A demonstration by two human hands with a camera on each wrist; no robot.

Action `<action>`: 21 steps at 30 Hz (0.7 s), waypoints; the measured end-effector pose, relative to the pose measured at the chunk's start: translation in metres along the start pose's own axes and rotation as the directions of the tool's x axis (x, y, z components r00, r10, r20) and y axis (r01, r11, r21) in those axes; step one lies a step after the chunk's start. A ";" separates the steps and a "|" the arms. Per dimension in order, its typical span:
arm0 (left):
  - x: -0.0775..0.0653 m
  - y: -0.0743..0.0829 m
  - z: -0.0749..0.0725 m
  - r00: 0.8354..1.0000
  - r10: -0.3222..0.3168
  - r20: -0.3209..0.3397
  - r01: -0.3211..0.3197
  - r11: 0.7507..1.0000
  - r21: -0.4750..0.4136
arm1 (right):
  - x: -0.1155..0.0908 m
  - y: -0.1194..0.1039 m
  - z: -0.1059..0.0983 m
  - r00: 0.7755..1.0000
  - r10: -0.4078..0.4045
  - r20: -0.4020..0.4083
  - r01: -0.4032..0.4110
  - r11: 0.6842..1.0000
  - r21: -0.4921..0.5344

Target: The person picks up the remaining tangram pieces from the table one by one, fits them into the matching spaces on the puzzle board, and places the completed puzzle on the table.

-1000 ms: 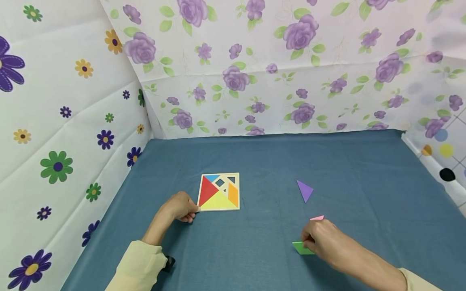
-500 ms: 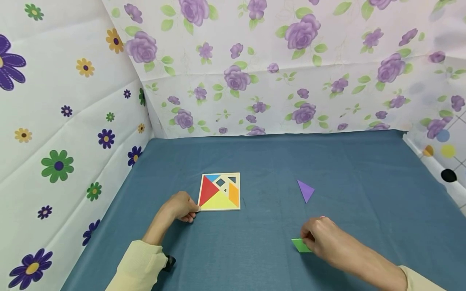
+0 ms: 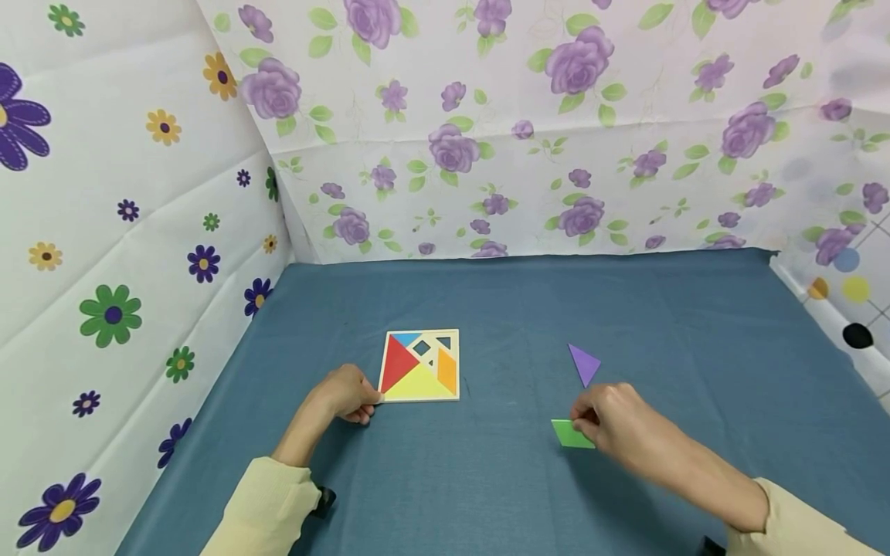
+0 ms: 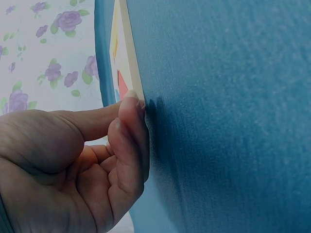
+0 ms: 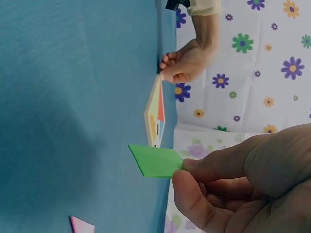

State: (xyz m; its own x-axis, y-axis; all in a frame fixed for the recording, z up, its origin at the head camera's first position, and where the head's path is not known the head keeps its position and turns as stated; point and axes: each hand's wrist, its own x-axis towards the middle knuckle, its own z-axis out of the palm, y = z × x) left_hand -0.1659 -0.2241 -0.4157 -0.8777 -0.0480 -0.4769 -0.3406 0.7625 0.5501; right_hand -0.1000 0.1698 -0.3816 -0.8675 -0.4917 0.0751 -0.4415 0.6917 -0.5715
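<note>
A wooden tangram board (image 3: pixel 433 352) lies left of centre on the cloth, holding red, yellow, orange and blue pieces around several dark cutouts. My left hand (image 3: pixel 345 392) pinches its near left corner, thumb on top in the left wrist view, where the board (image 4: pixel 132 58) shows edge-on. On the right, my right hand (image 3: pixel 620 421) holds a flat four-sided green tangram piece (image 3: pixel 572 434) by one end between thumb and finger, above the cloth. The right wrist view shows the green piece (image 5: pixel 156 161) sticking out past the fingertips.
Beyond the right hand lies a purple triangle (image 3: pixel 585 364). A pink piece (image 5: pixel 82 225) rests on the cloth in the right wrist view; the hand hides it in the head view. Blue cloth (image 3: pixel 501 479) covers the table, with flowered sheets (image 3: pixel 389 193) behind and at left.
The right hand has lifted the green piece off the cloth and moved it away from the body, covering the pink piece. The left hand stays on the board's corner.
</note>
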 end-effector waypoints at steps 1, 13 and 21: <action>0.000 0.001 0.000 1.000 -0.003 0.000 0.003 1.000 0.000 | 0.001 0.000 -0.001 1.000 -0.001 -0.004 0.001 1.000 -0.002; 0.001 0.001 0.000 1.000 -0.013 0.002 0.013 1.000 -0.003 | 0.016 -0.005 -0.018 0.999 -0.006 -0.047 0.006 1.000 0.002; 0.000 0.001 -0.001 1.000 -0.013 0.009 0.013 1.000 -0.002 | 0.023 -0.007 -0.023 0.997 0.003 -0.075 -0.004 1.000 -0.010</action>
State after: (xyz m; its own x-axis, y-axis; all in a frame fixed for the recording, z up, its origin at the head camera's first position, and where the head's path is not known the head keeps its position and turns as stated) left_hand -0.1663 -0.2240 -0.4150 -0.8701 -0.0523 -0.4901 -0.3529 0.7603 0.5454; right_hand -0.1221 0.1656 -0.3570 -0.8836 -0.4486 0.1344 -0.4404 0.6986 -0.5639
